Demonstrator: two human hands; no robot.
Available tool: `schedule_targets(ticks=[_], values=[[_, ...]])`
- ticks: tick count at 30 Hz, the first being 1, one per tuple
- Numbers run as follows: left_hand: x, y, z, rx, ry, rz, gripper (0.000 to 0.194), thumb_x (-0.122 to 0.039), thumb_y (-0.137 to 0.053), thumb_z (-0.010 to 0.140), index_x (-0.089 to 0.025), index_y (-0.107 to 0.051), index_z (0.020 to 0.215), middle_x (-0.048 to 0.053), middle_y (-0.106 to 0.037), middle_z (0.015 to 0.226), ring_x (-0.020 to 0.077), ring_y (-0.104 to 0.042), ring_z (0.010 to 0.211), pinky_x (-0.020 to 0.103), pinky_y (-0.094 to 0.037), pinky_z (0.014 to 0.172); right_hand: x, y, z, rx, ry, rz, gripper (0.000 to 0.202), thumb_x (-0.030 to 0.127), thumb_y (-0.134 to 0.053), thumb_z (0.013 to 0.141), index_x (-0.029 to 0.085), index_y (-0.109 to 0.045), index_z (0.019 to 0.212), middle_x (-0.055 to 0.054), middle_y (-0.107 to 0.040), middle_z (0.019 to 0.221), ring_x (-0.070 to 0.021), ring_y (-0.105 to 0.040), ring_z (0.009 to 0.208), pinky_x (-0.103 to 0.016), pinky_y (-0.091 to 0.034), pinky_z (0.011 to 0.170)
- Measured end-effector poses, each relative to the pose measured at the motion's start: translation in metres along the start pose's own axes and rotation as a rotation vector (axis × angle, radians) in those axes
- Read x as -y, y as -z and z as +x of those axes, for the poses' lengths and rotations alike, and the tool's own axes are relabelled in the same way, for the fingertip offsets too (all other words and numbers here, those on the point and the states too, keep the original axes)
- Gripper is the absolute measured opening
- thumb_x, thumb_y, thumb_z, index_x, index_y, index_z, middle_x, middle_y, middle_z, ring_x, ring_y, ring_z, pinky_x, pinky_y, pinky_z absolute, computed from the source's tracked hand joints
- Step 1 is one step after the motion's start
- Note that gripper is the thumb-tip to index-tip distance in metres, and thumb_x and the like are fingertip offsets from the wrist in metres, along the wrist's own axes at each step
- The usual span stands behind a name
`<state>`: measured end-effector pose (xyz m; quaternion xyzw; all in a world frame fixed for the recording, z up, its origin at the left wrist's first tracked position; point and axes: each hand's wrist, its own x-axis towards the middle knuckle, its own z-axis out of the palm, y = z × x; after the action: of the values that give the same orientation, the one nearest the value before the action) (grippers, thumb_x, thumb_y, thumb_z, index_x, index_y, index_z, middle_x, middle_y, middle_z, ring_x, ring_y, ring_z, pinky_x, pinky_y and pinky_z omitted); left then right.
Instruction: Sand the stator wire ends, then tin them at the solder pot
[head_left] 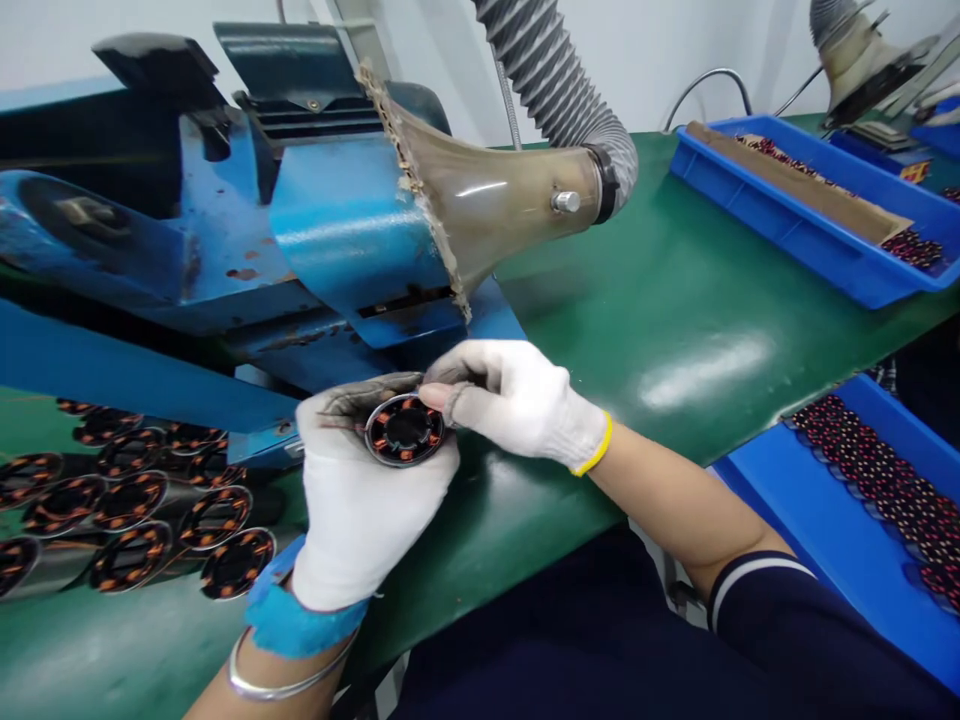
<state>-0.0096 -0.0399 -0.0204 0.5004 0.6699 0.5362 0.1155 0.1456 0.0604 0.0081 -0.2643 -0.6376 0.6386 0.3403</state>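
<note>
My left hand (pixel 375 510), in a white glove with a dirty grey palm, is wrapped round a motor stator (pixel 406 430). The stator's round end faces me, with a metal rim, copper windings and a dark centre. My right hand (pixel 510 395), gloved in white with a yellow cuff edge, is closed at the stator's upper right rim. Its bare thumb tip touches the rim there; whether the fingers pinch a wire or anything else is hidden. Both hands are just in front of the blue machine (pixel 352 230).
Several similar stators (pixel 135 500) lie stacked at the left. A clear funnel hood (pixel 502 200) with a grey hose (pixel 555 80) joins the machine. On the green table (pixel 645 330) stands a blue bin (pixel 795 240) of small parts; another blue bin (pixel 795 510) is at lower right.
</note>
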Motion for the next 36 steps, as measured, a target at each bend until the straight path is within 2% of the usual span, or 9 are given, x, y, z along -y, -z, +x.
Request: schedule_targets(ticks=[3,6,9,11,14,18,21,26,36], values=[[0.004,-0.001,-0.001,-0.034,-0.006,-0.008,0.055,-0.032,-0.086,0.063,-0.027,-0.054,0.106,0.005,-0.076,0.098,0.0292,-0.078,0.089,0.051,-0.067,0.088,-0.003,0.003,0.004,-0.152,0.01,0.085,0.017,0.028,-0.08,0.094,0.019,-0.069,0.085,0.002,-0.07,0.075,-0.0116,-0.065,0.07,-0.023,-0.057,0.067],[0.012,-0.003,-0.002,-0.064,0.061,-0.054,0.065,-0.037,-0.09,0.061,-0.026,-0.056,0.116,0.007,-0.077,0.111,0.0277,-0.078,0.098,0.051,-0.067,0.098,0.001,0.009,0.007,-0.366,0.001,0.124,0.023,0.035,-0.084,0.095,0.02,-0.069,0.087,0.002,-0.072,0.077,-0.0126,-0.069,0.072,-0.025,-0.061,0.07],[0.015,-0.005,-0.001,-0.026,0.085,-0.211,0.073,-0.044,-0.09,0.066,-0.027,-0.063,0.132,0.012,-0.078,0.133,0.0282,-0.079,0.116,0.046,-0.068,0.104,0.01,0.003,0.001,-0.192,-0.111,-0.029,0.043,0.039,-0.104,0.073,0.02,-0.076,0.098,-0.003,-0.081,0.094,-0.0213,-0.079,0.09,-0.033,-0.068,0.083],[0.014,-0.007,0.004,0.007,0.053,-0.229,0.072,-0.043,-0.091,0.068,-0.025,-0.067,0.133,0.013,-0.081,0.134,0.0293,-0.08,0.118,0.045,-0.07,0.103,0.013,-0.007,-0.004,-0.098,-0.122,-0.146,0.059,0.038,-0.112,0.06,0.02,-0.08,0.107,-0.007,-0.083,0.111,-0.0287,-0.081,0.107,-0.04,-0.07,0.096],[0.005,-0.01,0.015,-0.002,0.022,-0.129,0.066,-0.039,-0.09,0.066,-0.018,-0.074,0.127,0.014,-0.085,0.125,0.0311,-0.083,0.112,0.048,-0.071,0.102,0.008,-0.017,-0.005,-0.123,-0.034,-0.198,0.059,0.044,-0.108,0.071,0.019,-0.082,0.118,-0.01,-0.083,0.125,-0.0319,-0.08,0.12,-0.044,-0.067,0.11],[-0.011,-0.015,0.029,-0.054,0.017,-0.07,0.059,-0.046,-0.083,0.069,-0.014,-0.078,0.119,0.014,-0.087,0.112,0.0307,-0.084,0.101,0.049,-0.073,0.093,-0.002,-0.015,0.004,-0.107,0.043,-0.151,0.059,0.053,-0.096,0.088,0.016,-0.079,0.13,-0.01,-0.083,0.129,-0.0306,-0.08,0.124,-0.042,-0.067,0.111],[-0.018,-0.018,0.036,-0.075,0.017,-0.017,0.058,-0.051,-0.08,0.07,-0.014,-0.079,0.115,0.014,-0.087,0.112,0.0318,-0.083,0.101,0.053,-0.07,0.099,0.0,-0.011,0.009,-0.073,0.061,-0.132,0.037,0.044,-0.092,0.093,0.021,-0.082,0.121,-0.004,-0.086,0.123,-0.028,-0.081,0.123,-0.036,-0.068,0.108],[-0.018,-0.017,0.041,-0.089,0.015,0.116,0.058,-0.053,-0.073,0.072,-0.014,-0.08,0.114,0.014,-0.086,0.108,0.0333,-0.082,0.099,0.06,-0.065,0.107,0.013,-0.011,0.009,-0.087,0.06,-0.143,0.019,0.028,-0.089,0.093,0.027,-0.085,0.112,0.001,-0.088,0.118,-0.0259,-0.083,0.122,-0.029,-0.069,0.106],[-0.032,-0.01,0.049,-0.074,0.071,0.265,0.044,-0.043,-0.074,0.071,-0.016,-0.08,0.104,0.012,-0.083,0.095,0.0319,-0.077,0.089,0.055,-0.066,0.096,0.002,-0.016,0.018,-0.105,0.084,-0.164,0.026,0.041,-0.083,0.09,0.028,-0.086,0.113,0.001,-0.09,0.116,-0.0243,-0.084,0.12,-0.023,-0.066,0.099]])
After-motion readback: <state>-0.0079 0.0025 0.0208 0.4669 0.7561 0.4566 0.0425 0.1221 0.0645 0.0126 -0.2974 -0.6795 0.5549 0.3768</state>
